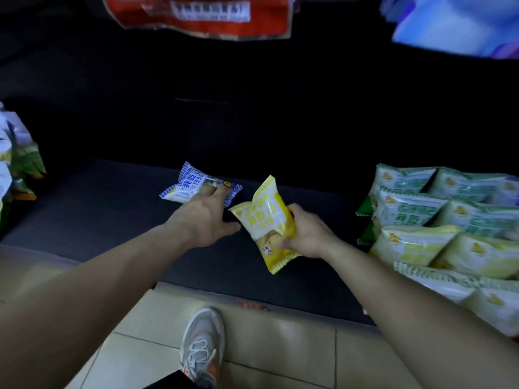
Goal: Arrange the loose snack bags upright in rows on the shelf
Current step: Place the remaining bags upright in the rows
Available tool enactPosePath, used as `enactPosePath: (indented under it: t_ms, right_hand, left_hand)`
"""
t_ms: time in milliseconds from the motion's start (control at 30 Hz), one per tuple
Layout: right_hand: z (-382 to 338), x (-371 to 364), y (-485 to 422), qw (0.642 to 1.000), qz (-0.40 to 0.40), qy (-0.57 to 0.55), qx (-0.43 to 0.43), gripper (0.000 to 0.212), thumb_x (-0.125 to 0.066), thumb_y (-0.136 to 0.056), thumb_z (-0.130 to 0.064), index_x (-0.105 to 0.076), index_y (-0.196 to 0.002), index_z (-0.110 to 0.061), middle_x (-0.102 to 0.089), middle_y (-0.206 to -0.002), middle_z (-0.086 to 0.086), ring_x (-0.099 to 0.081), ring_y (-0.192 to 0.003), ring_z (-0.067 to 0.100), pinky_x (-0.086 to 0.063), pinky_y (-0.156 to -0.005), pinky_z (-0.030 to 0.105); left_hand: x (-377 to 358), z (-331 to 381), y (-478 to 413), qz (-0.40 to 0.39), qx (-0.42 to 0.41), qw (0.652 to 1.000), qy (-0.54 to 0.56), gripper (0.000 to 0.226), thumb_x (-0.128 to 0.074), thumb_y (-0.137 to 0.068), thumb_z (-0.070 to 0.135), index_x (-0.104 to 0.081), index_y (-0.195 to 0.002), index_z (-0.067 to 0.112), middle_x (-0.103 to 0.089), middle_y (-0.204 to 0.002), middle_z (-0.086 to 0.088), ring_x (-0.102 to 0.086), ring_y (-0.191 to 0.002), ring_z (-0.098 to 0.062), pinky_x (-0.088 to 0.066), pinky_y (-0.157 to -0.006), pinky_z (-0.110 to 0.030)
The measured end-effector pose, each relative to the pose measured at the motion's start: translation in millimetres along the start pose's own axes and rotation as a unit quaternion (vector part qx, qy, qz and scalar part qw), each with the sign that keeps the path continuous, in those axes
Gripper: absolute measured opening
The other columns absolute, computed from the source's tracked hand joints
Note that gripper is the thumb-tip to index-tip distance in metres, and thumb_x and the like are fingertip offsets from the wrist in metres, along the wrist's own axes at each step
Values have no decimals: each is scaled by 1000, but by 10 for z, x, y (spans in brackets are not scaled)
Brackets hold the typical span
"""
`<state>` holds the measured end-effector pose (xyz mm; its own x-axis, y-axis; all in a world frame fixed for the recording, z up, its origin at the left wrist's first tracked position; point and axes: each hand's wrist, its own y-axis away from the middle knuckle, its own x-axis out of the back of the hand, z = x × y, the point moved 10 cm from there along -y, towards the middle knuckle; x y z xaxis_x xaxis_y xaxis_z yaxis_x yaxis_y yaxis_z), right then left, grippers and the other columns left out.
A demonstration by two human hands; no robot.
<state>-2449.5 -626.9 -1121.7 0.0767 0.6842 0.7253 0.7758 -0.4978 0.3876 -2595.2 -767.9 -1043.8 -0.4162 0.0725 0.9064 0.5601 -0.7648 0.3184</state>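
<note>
Dark shelf (112, 209): left grip (206, 217) rests open-fingered on blue bag (191, 186), right grip (306, 234) clutches yellow bag (266, 217) printed "1996"

Two hands show: left hand (206, 217) and right hand (306, 234). One blue snack bag (193, 189), one yellow snack bag (269, 220), one shoe (202, 346). The stacked bags (435, 220) at right overlap beyond counting.

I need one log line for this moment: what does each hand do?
left hand: touches blue bag, flat on shelf | right hand: grips yellow bag, tilted | arranged bags: rows at right
</note>
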Motion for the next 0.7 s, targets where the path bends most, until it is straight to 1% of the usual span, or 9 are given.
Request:
enactPosePath:
  t_ms: [100,233,333,400,467,533,600,633,700]
  right_hand:
    - [-49,342,479,999,6,29,30,78,-85,-71,-33,-39,-134,-29,-57,-121,-4,-56,-109,19,-47,-85,35]
    - [-128,800,1106,997,28,28,67,84,-86,-73,-33,-33,-137,-35,-54,-124,-7,-54,-111,16,-44,-81,33]
    - [-159,1053,1478,994,48,31,91,85,-86,-74,-36,-31,-138,-37,-53,-126,-7,-55,-108,15,-44,-78,30]
    - [-153,1173,1671,993,60,29,100,86,-86,-73,-37,-30,-138,-39,-53,-126,-7,-55,-108,15,-45,-78,29]
    - [-99,1275,1829,992,71,22,103,87,-87,-73,-37,-29,-138,-39,-53,-129,-7,-56,-111,15,-47,-81,31]
    - [-13,1368,1960,991,84,11,102,91,-87,-73,-39,-28,-142,-38,-51,-137,-8,-54,-120,15,-50,-90,35]
    - [100,1459,2052,990,94,32,96,95,-84,-75,-44,-24,-149,-36,-45,-146,-7,-48,-130,16,-47,-100,38]
    - [183,1507,2071,990,99,49,85,96,-80,-78,-48,-22,-152,-34,-41,-150,-6,-46,-134,17,-45,-103,38]
    - [381,1635,2091,989,121,66,53,86,-70,-87,-51,-22,-155,-28,-39,-152,-2,-44,-135,19,-42,-103,36]
  left_hand:
    - [142,227,172,-3,-17,1000,23,103,-75,-73,58,-23,-154,23,-30,-156,-4,-36,-140,-23,-37,-110,-41]
    - [385,651,425,-5,-61,994,92,111,-84,-64,57,-26,-153,26,-40,-151,5,-39,-138,-18,-37,-111,-38]
    - [417,1094,638,-44,-115,976,180,96,-90,-63,44,-40,-144,32,-55,-135,14,-54,-120,-7,-44,-100,-28]
    - [349,1366,771,-70,-144,960,231,79,-93,-60,37,-54,-129,37,-68,-116,13,-65,-102,-5,-53,-93,-31]
    - [324,1556,854,-63,-161,951,256,73,-94,-57,37,-58,-120,36,-72,-104,11,-69,-92,-5,-57,-86,-33]
    - [369,1688,895,-34,-169,952,253,71,-94,-56,39,-60,-119,35,-72,-101,12,-69,-89,-2,-56,-82,-28]
    - [402,1788,863,-3,-166,964,207,73,-92,-56,46,-59,-120,35,-71,-99,13,-67,-87,0,-55,-78,-24]
    - [391,1824,823,8,-160,972,174,75,-91,-55,49,-58,-121,36,-70,-98,14,-66,-86,-1,-54,-77,-24]
    - [333,1875,681,22,-140,985,100,80,-89,-54,53,-54,-125,38,-68,-97,15,-65,-84,-3,-55,-74,-27]
